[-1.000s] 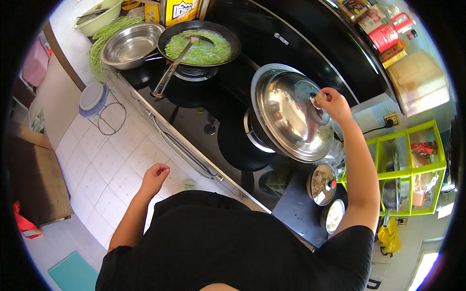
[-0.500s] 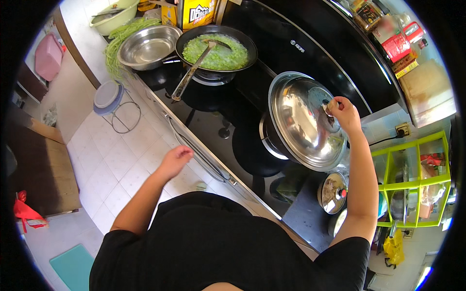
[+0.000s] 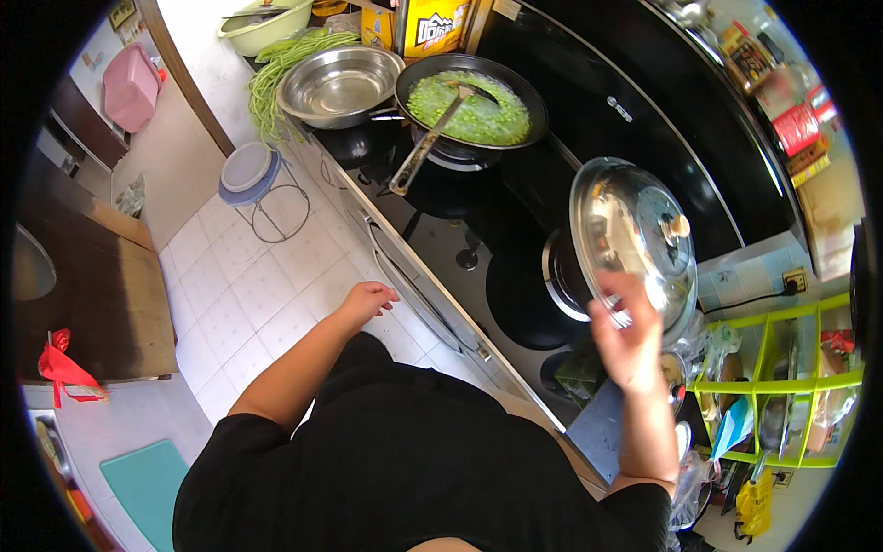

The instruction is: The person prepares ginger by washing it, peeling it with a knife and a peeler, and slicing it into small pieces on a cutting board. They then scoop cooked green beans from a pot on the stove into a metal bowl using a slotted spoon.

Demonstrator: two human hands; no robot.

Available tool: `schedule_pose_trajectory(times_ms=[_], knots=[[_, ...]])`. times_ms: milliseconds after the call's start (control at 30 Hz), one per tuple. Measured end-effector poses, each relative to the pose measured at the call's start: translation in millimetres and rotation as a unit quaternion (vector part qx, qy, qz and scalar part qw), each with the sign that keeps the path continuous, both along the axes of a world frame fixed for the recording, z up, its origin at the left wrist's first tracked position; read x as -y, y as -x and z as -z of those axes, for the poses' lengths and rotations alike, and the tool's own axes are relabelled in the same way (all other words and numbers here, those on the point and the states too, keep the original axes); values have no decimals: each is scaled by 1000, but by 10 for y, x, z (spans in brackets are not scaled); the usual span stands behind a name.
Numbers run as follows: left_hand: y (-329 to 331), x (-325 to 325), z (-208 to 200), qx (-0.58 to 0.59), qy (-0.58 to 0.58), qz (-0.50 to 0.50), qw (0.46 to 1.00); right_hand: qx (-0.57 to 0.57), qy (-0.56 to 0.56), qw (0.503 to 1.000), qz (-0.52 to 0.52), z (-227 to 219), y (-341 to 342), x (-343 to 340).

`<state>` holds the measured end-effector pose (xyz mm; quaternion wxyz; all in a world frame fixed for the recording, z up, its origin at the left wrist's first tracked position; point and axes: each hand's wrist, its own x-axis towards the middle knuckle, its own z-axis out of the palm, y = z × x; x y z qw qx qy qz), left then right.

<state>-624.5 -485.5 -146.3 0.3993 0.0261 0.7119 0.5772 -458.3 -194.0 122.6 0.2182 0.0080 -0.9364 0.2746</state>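
Observation:
My right hand, somewhat smeared by motion, is off the knob and in front of the near edge of a glass lid. Its thumb stands apart from the fingers, and I see nothing held. The lid sits over the right burner, and what is under it is hidden. Over the floor beside the counter edge, my left hand hangs with loosely bent fingers and no object in it. A black wok on the far burner holds chopped green pieces in bubbling liquid. A long-handled spatula rests across its rim.
Left of the wok are a steel bowl, long green beans and a pale green basin. A wire stool stands on the floor. At right is a green rack. The range hood overhangs the stove.
My right hand has let go of the lid's knob and moved down toward me. The lid's tilt looks different. The view has shifted, so the stove sits further right. My left hand stays near the counter edge.

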Motion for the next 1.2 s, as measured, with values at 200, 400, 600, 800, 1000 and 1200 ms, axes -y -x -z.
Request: schedule_pose_trajectory(times_ms=[200, 400, 600, 800, 1000, 1200], knots=[[1122, 73, 958, 235, -86, -204, 946, 123, 175, 976, -31, 552, 998, 716], [1843, 114, 1429, 497, -122, -233, 827, 163, 251, 940, 165, 978, 2112, 1243], [2074, 120, 1377, 605, -261, -205, 724, 228, 207, 914, 264, 1131, 2689, 1475], [2226, 174, 1398, 615, -259, -170, 725, 224, 213, 894, 324, 1091, 2749, 1493], [2320, 220, 1395, 551, -229, -138, 790, 244, -37, 884, 398, 961, 2560, 1199], [2396, 214, 1434, 397, -162, -54, 902, 221, -37, 903, 368, 804, 2268, 1091]])
